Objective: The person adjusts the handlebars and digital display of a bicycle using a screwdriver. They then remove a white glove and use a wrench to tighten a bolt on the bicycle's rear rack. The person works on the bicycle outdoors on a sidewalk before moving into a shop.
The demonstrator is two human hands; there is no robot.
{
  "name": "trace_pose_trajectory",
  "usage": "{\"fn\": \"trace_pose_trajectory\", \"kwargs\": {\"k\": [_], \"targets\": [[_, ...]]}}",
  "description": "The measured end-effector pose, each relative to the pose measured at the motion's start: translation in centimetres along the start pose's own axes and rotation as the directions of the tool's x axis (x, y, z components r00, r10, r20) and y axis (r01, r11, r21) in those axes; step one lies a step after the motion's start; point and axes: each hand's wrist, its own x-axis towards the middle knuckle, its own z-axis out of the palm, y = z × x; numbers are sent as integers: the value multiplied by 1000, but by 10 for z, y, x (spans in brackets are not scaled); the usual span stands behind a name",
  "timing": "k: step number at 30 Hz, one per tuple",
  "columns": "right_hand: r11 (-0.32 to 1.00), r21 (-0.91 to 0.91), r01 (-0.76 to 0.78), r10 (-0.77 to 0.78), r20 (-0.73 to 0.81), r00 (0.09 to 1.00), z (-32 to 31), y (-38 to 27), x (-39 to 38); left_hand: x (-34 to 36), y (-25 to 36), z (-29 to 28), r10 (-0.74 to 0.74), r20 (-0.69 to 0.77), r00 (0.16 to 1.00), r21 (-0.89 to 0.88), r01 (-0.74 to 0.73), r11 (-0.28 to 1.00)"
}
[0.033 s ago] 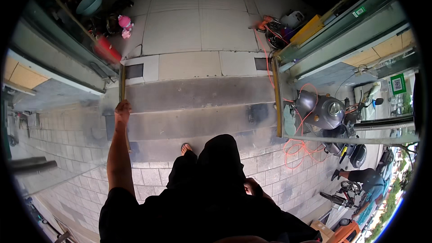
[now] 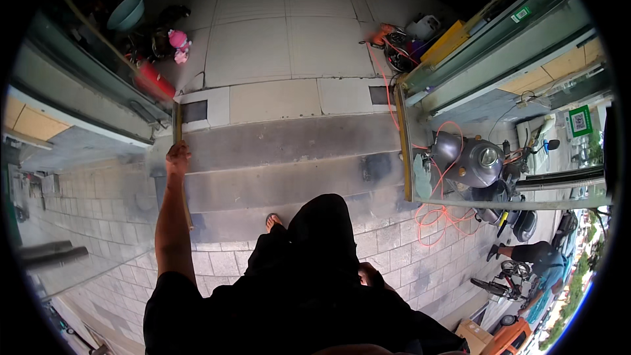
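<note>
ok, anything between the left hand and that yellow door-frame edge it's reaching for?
Nothing visible. The left hand is already on the yellow door-frame edge, fingers against it. The right hand sits low by the person's hip, mostly hidden behind dark clothing.

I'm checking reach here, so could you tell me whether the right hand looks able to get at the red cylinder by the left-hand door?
Probably not from here. The right hand sits low by the hip, while the red cylinder lies up the steps, beyond the door edge that the left hand grips.

Left hand (image 2: 177, 158) raised on an outstretched arm, fingers curled; right hand (image 2: 368, 276) low at the hip.
</note>
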Motion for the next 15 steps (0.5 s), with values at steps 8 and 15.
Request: {"fn": "trace_pose_trajectory", "kwargs": {"k": [8,15], "targets": [[999,-30,27,-26,27,999,13,-110,-15,20,20,106,69,276,959,727,-255,637],[1000,1,-3,3,8,1000,6,-305,-37,-158,47,92,-703,375,604,825,127,550]]}}
